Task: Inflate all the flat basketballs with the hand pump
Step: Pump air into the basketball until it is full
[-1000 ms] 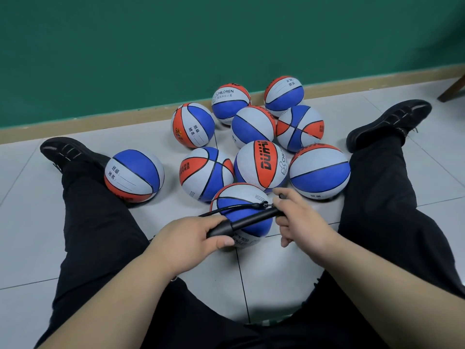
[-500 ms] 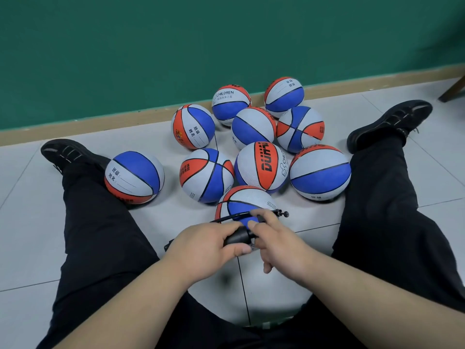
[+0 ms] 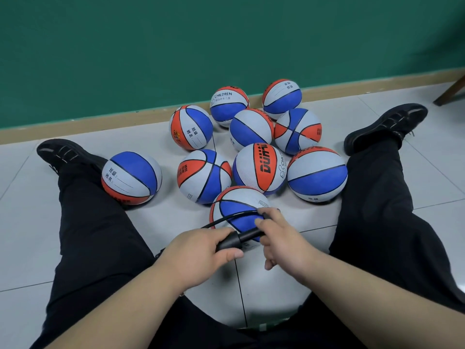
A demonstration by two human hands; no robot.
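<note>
Between the person's spread legs (image 3: 83,235), on the tiled floor (image 3: 30,222), the head view shows the nearest basketball (image 3: 241,200) lying just beyond both hands. Left hand (image 3: 198,253) is curled round the thick black barrel of the hand pump (image 3: 230,243). Right hand (image 3: 281,238) grasps the pump's thin far end, fingers wrapped over it and near the barrel. A black hose (image 3: 226,219) arcs from behind the left hand over the ball's blue panel to the right fingers. Whether its needle sits in the valve is hidden. Nine other basketballs (image 3: 317,172) lie farther off, most clustered toward the far green wall (image 3: 226,46), one apart at the left against a trouser leg.

As I judge it, the near ball lies loose on smooth tile with neither hand steadying it, so a hard stroke could roll it and drag or bend the needle out of the valve. The hose could also kink under the right fingers and choke the air. Every ball looks round from here, so a flat one might be missed, or a full one overfilled
</note>
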